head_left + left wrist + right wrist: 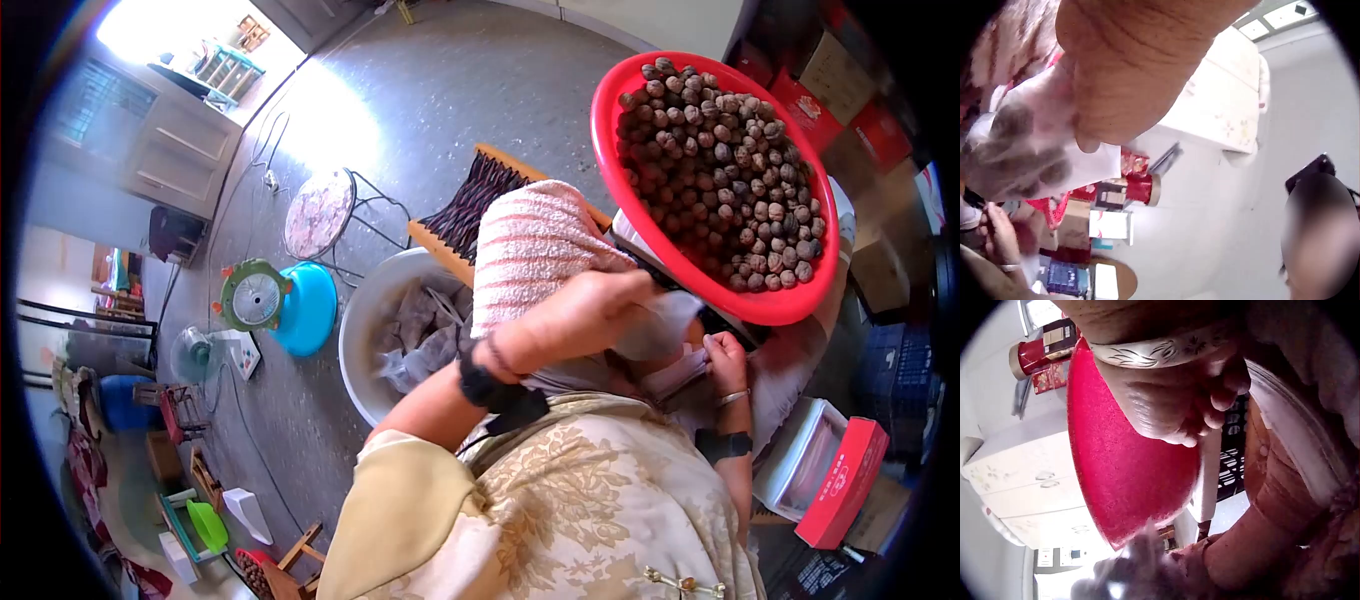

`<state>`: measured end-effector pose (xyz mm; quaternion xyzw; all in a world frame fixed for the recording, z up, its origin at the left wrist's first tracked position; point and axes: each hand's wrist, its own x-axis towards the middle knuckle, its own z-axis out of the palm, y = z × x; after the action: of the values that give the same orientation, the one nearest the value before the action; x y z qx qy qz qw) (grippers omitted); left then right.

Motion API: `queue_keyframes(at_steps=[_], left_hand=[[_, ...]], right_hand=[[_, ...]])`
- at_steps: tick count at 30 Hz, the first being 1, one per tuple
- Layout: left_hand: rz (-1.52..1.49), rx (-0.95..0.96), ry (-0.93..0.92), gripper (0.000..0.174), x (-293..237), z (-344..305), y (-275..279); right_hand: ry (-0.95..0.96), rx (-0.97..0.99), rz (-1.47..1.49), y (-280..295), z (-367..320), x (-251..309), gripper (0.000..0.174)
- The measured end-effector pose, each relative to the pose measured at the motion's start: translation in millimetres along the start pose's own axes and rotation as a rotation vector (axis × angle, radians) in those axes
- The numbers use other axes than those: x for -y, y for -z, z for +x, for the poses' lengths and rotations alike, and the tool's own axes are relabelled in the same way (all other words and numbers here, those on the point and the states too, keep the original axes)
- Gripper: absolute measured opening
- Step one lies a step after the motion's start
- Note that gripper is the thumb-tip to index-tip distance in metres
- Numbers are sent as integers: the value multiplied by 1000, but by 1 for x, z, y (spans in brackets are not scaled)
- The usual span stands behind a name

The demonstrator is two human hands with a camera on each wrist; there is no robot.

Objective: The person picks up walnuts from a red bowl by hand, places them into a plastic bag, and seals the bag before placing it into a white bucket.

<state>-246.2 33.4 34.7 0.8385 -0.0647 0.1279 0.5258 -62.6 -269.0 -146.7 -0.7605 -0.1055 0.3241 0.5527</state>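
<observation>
A translucent plastic bag with dark round walnuts showing through it hangs from my left hand, whose curled fingers grip its top. My right hand is to the right of the bag, low by the lap, fingers curled; whether it pinches something pale beside it cannot be told. In the right wrist view, the curled right hand is in front of the red basin. Many walnuts lie in that basin, which is tilted above both hands in the head view.
A pale tub holding crumpled plastic bags stands left of the knee, with a woven-seat wooden stool behind it. Farther left are a round stool and a blue basin. A red and white box is at the right, near cartons.
</observation>
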Motion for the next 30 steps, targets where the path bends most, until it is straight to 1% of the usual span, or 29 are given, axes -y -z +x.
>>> queue_keyframes(at_steps=[1, 3, 5, 7, 9, 10, 11, 12, 13, 14, 15, 16, 17, 19, 20, 21, 23, 24, 25, 27, 28, 29, 30], left_hand=[[2, -26, 43, 19, -6, -10, 16], [-193, -115, 292, 14, -32, -32, 53], [-451, -346, 157, 13, -29, -58, 81], [-505, -645, 151, 17, -28, -86, 107], [-362, -733, 121, 19, -12, -123, 143], [-362, -738, 123, 19, -11, -133, 152], [-333, -909, 198, 12, -10, -142, 159], [-301, -1079, 274, 9, -9, -153, 166], [-299, -1085, 277, 9, -2, -169, 175], [-174, -1093, 293, 11, 12, -190, 184], [-48, -1099, 310, 17, 24, -205, 187], [19, -1175, 382, 25, 32, -215, 186], [22, -1181, 387, 25, 43, -231, 186], [107, -1307, 547, 21, 59, -263, 183], [111, -1363, 587, 20, 63, -275, 178], [114, -1368, 593, 20, 68, -289, 174], [174, -1419, 736, 20, 86, -326, 169], [148, -1450, 785, 17, 100, -349, 166], [148, -1453, 791, 17, 99, -357, 161], [60, -1557, 918, 13, 98, -374, 150], [-59, -1632, 877, 20, 125, -409, 150], [-58, -1636, 879, 20, 127, -417, 142], [-94, -1708, 914, 23, 126, -424, 132]], right_hand=[[0, 3, -46, 0, 0, 0, 20], [-12, 9, -17, -3, -4, 4, 19], [-8, -9, -46, -5, -5, 6, 18], [-26, -10, -36, -6, -7, 7, 18], [-41, -10, -24, -7, -5, 6, 18], [-19, -9, -59, -6, -3, 3, 18], [1, -8, -95, -4, -2, -1, 17], [0, -1, -99, -5, -3, -1, 17], [-24, -3, -92, -6, -3, 0, 17], [-48, -6, -85, -8, -4, 2, 17], [-51, -1, -88, -8, -4, 0, 17], [-56, -1, -106, -7, -4, -1, 17], [-60, 0, -123, -7, -3, -2, 17], [-75, -1, -138, -7, -3, -3, 17], [-87, -11, -149, -8, -2, -2, 17], [-89, -4, -152, -8, -2, -3, 17], [-74, 1, -201, -6, 1, -7, 19], [-76, 5, -202, -8, 1, -7, 19], [-75, 3, -218, -8, 1, -6, 19], [-76, 8, -240, -10, 1, -6, 20], [-67, -4, -244, -11, 2, -8, 20], [-59, -17, -248, -10, 4, -11, 20], [-59, -14, -250, -8, 6, -15, 20]])
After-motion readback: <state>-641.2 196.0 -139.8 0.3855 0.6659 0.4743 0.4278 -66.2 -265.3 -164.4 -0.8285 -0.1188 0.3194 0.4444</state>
